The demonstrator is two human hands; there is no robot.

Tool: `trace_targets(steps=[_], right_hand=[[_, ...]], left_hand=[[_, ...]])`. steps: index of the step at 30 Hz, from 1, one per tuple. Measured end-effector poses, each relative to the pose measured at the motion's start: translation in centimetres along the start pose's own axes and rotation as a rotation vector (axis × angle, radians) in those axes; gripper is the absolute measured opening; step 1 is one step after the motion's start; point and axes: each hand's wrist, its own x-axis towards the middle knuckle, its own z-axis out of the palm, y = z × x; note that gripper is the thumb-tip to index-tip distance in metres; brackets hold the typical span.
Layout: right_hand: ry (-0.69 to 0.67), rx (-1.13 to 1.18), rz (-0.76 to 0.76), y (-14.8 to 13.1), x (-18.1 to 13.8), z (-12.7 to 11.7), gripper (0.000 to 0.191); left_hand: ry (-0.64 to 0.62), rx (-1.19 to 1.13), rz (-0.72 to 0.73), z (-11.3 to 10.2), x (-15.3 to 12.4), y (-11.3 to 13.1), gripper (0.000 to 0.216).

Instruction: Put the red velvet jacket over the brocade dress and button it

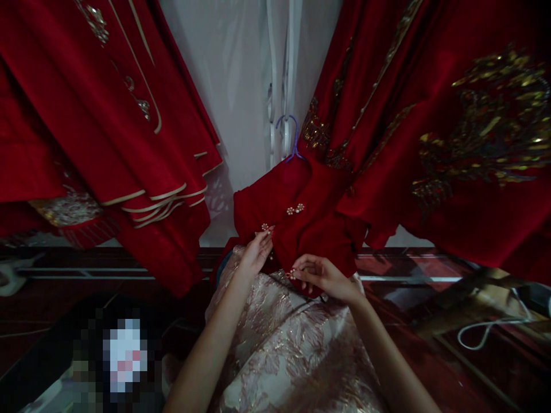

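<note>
A red jacket (253, 201) with beaded flower-shaped fasteners hangs in front of me on a purple hanger (295, 137). One closed fastener (295, 210) sits high on its front. My left hand (259, 252) has its fingertips together on the jacket's front edge, beside another beaded fastener (265, 228). Lower down, my right hand (321, 277) pinches a beaded clasp (290, 275) between thumb and fingers. The jacket's lower part rests over the pale floral fabric (293, 344) on my lap.
Red garments with cream piping (129, 143) hang at the left. More red garments with gold sequin embroidery (495, 126) hang at the right, close to the jacket. A pale wall (228, 86) stands behind. A white cable (486, 327) loops at the lower right.
</note>
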Motion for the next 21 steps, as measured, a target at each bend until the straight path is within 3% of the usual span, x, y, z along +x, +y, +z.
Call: trace_targets(steps=[4,10,16,18,21], right_hand=[[-0.006,0.014,-0.006,0.4,0.2,0.5,0.027],[0.003,-0.003,-0.020,0.7,0.4,1.0,0.027],[-0.055,-0.018,0.047,0.2,-0.6,-0.1,0.030],[-0.119,-0.017,0.082,-0.3,-1.2,-0.8,0.029],[-0.206,0.006,0.116,-0.9,-2.2,-1.6,0.029]], left_hand=[[-0.046,0.022,0.036,0.0,-0.1,-0.6,0.023],[0.109,0.070,0.077,0.0,0.6,-0.9,0.027],[-0.080,0.267,-0.102,1.6,0.2,1.0,0.040],[-0.124,0.421,0.054,3.0,0.2,2.1,0.040],[-0.182,0.688,0.442,5.0,1.0,3.7,0.033]])
